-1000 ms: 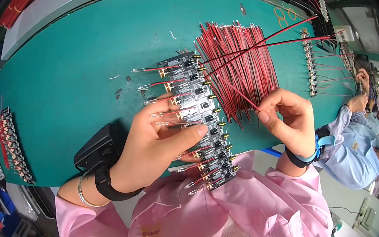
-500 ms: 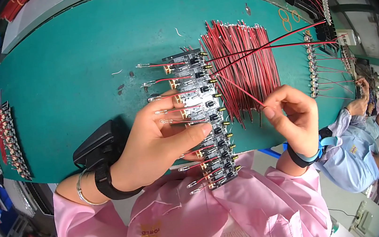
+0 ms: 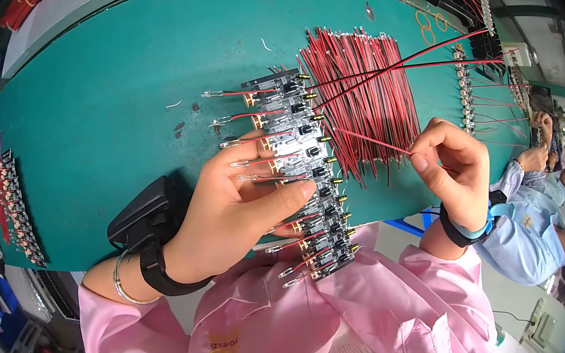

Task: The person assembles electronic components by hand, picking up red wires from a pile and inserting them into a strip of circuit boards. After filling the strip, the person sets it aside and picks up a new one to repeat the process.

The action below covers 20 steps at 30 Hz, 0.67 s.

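My left hand (image 3: 232, 200) grips a long strip of small black circuit boards (image 3: 307, 151), its thumb on top and fingers on the far-left side and underneath. Short red leads with clear-tipped parts stick out of the strip's left edge; brass-coloured pins line its right edge. Two long red-and-black wires (image 3: 417, 67) run from the upper right to the strip's top pins. Between thumb and forefinger, my right hand (image 3: 457, 173) pinches a thin red wire (image 3: 373, 140). That wire's other end points at the strip but looks slightly apart from it, over a wire pile.
A thick pile of red and black wires (image 3: 375, 101) lies right of the strip on the green table (image 3: 110, 92). Rubber bands (image 3: 425, 28) lie behind it. Another board strip (image 3: 464, 94) is at the right, one more (image 3: 15, 209) at far left. A co-worker in blue (image 3: 523, 239) sits at right.
My right hand has moved right and slightly farther from me, taking the red wire with it. The wire's free end has shifted away from the strip's edge. My left hand has hardly moved.
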{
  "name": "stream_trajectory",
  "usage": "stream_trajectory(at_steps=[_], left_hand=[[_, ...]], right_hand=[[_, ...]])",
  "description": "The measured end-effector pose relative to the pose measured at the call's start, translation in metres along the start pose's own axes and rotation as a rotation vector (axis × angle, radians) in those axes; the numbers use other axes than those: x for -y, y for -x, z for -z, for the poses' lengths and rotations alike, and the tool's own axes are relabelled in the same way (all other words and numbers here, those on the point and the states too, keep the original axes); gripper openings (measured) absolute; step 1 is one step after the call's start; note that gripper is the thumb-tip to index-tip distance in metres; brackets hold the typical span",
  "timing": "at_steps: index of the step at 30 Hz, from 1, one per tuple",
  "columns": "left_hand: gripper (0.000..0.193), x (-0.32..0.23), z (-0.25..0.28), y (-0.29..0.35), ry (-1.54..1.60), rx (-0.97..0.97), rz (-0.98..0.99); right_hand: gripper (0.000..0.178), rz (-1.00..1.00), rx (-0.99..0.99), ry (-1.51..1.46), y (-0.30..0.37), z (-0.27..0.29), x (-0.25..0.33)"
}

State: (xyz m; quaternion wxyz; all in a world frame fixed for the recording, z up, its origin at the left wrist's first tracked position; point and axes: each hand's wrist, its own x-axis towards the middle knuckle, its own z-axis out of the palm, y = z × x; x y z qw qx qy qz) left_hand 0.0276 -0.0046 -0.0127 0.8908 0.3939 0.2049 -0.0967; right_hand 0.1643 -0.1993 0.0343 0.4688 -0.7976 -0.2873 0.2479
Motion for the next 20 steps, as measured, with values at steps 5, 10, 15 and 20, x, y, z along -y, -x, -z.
stream_trajectory(at_steps=[5, 10, 15, 20], left_hand=[[0.03, -0.004, -0.002, 0.002, -0.006, -0.026, 0.051], [0.032, -0.004, -0.002, 0.001, 0.005, -0.014, 0.063], [0.034, -0.004, -0.005, 0.005, -0.014, -0.061, 0.071], [0.037, -0.002, -0.006, 0.004, -0.033, -0.113, 0.081]], right_hand=[[0.004, 0.079, 0.127, 0.156, 0.0, 0.014, 0.013], [0.002, 0.005, -0.012, 0.5, 0.01, 0.052, 0.013], [0.008, -0.323, -0.211, 0.661, 0.03, 0.103, 0.002], [0.011, -0.455, -0.146, 0.785, 0.031, 0.122, -0.011]])
